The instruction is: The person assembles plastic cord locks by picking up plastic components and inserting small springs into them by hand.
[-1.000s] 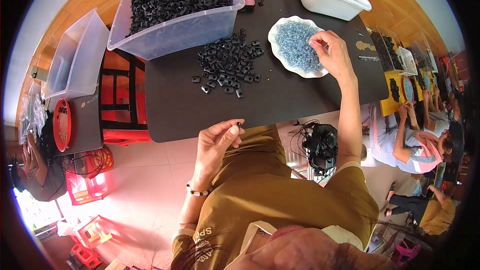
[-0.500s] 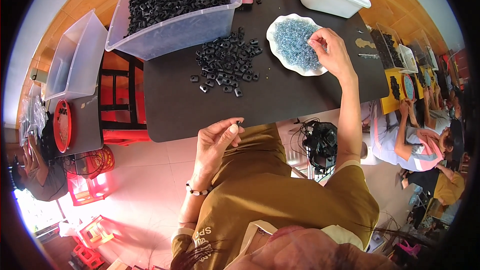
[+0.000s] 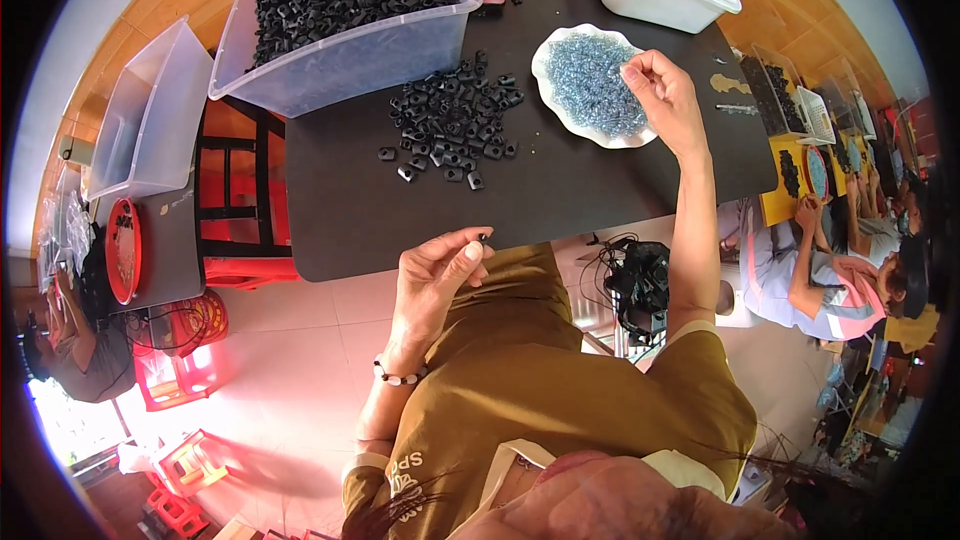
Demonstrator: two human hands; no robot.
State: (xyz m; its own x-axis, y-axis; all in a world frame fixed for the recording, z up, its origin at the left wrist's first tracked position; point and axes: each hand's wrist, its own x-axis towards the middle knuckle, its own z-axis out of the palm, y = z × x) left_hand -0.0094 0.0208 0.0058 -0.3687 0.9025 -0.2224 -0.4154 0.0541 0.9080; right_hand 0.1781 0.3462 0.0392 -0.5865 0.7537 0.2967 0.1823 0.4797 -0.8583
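Note:
My left hand [image 3: 437,270] is pinched at the table's front edge, with a small black plastic piece [image 3: 484,238] between thumb and fingertips. Over the right rim of a white scalloped plate [image 3: 549,112], my right hand [image 3: 664,100] has its thumb and fingers pressed together. Whatever it pinches is hidden or too small to make out. The plate holds many small, clear bluish pieces [image 3: 595,85]. Left of the plate lies a loose pile of black plastic pieces [image 3: 455,115], a few of them scattered toward me.
A big clear bin [image 3: 350,70] full of black pieces stands at the back left, a white tub [image 3: 660,5] at the back right. Empty clear bin [image 3: 150,110] sits farther left. Black cables [image 3: 640,280] hang below the table [image 3: 600,200]. Other people work at right and left.
My right hand has lifted slightly from the bluish pieces toward the plate's right rim, its fingers closed together. My left hand stays nearly in place with its black piece.

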